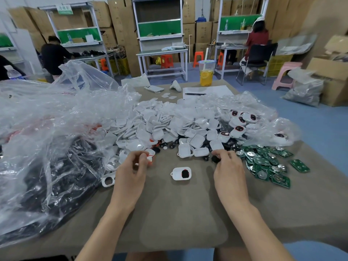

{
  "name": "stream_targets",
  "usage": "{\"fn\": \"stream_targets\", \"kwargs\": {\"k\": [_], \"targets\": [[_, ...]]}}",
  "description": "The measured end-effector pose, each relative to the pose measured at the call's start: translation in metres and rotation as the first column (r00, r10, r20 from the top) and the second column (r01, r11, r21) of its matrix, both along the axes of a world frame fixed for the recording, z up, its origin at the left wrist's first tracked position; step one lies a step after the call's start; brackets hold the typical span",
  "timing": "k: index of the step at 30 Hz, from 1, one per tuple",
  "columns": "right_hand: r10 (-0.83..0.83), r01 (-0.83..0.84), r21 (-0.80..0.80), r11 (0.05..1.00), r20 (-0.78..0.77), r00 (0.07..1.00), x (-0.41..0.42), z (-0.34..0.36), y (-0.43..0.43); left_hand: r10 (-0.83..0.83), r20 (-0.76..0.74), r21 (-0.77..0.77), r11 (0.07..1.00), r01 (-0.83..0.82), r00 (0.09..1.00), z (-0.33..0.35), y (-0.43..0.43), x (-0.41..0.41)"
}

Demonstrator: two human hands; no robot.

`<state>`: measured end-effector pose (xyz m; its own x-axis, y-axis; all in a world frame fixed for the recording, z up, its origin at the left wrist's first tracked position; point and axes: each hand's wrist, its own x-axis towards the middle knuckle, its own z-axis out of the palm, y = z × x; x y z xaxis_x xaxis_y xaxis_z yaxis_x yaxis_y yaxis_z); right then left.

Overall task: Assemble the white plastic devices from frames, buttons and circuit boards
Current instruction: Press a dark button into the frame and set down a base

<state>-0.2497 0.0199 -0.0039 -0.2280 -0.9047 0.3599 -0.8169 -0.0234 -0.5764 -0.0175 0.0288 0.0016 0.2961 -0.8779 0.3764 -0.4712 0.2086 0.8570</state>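
One frame [177, 174] — bare table [178, 213] around.

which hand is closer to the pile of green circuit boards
Right. The right hand, pinching a black button, sits just beside the green circuit boards, at their left edge. The left hand, holding a white frame, is well off to the left.

white frame [181, 173] with black button [185, 174], flat mid-table; green circuit boards [267, 162] heaped right
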Motion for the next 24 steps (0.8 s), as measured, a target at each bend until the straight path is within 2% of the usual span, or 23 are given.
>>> {"fn": "stream_targets", "kwargs": {"k": [4, 6, 8, 10, 18, 21, 24], "targets": [[0.040, -0.039, 0.021, 0.999, -0.049, 0.998, 0.001, 0.001, 0.001, -0.049, 0.060, 0.039, 0.998, 0.046, 0.997, -0.001, 0.001, 0.000], [0.046, -0.046, 0.009, 0.999, -0.082, 0.996, 0.001, 0.002, 0.003, -0.096, 0.199, 0.072, 0.994, 0.083, 0.975, -0.002, 0.002, -0.002], [0.046, -0.046, 0.006, 0.999, -0.118, 0.992, 0.002, 0.002, 0.004, -0.107, 0.386, 0.080, 0.993, 0.082, 0.916, -0.003, 0.002, -0.004], [0.050, -0.049, 0.013, 0.999, -0.122, 0.991, 0.002, 0.002, 0.003, -0.086, 0.475, 0.066, 0.996, 0.062, 0.876, -0.003, 0.002, -0.006], [0.017, -0.018, -0.004, 1.000, -0.169, 0.986, 0.001, -0.001, -0.002, -0.048, 0.488, 0.038, 0.999, 0.033, 0.872, -0.002, 0.001, -0.008], [0.020, 0.017, 0.132, 0.991, -0.276, 0.961, 0.004, -0.003, -0.006, -0.037, 0.490, 0.036, 0.999, 0.022, 0.871, -0.003, 0.001, -0.007], [0.009, 0.047, 0.165, 0.985, -0.320, 0.947, 0.006, -0.005, -0.007, -0.031, 0.499, 0.048, 0.999, 0.009, 0.866, -0.005, -0.001, -0.006]]}}
